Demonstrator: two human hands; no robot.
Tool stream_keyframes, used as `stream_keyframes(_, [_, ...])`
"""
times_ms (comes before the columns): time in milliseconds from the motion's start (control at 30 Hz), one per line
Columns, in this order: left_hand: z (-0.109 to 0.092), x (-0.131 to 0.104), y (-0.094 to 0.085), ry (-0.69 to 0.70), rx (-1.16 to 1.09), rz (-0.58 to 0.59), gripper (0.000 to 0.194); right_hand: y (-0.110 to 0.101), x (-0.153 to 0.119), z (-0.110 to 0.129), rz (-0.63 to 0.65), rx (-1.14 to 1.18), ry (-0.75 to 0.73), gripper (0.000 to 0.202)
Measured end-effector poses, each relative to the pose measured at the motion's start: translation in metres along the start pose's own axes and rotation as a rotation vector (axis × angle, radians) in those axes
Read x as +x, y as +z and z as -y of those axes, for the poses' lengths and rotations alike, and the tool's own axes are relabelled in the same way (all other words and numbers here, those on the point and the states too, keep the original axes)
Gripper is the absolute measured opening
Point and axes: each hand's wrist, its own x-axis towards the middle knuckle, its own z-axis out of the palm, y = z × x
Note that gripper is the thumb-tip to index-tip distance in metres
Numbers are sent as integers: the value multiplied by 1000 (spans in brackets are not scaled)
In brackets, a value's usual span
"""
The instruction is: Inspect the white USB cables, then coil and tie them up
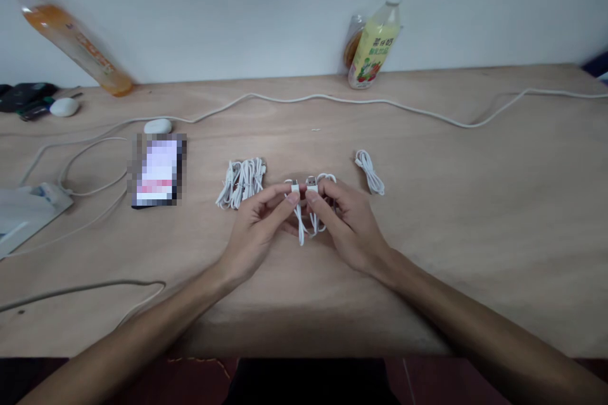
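Note:
Pinched between thumb and fingers of my left hand (263, 221) is one plug of a white USB cable (301, 228). My right hand (349, 218) grips the other USB plug (311, 183) close beside it, its metal end pointing away from me. Loops of white cable hang below and behind the fingers. Whether both plugs belong to one cable, I cannot tell. Left of my hands lies a pile of several coiled white cables (242, 180), partly behind my left fingers. A single coiled white cable (369, 172) rests on the table to the right.
A phone (159, 171) and a white earbud case (158, 126) lie at left. An orange drink bottle (76, 47) and a pale yellow drink bottle (377, 44) stand by the wall. One long white cord (332, 98) crosses the wooden table (475, 202). A white box-like object (33, 215) sits at far left.

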Motion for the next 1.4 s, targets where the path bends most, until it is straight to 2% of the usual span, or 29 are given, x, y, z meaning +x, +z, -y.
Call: stream_keyframes(1400, [-1, -2, 0, -12, 47, -7, 32, 0, 1, 2, 2, 16, 14, 36])
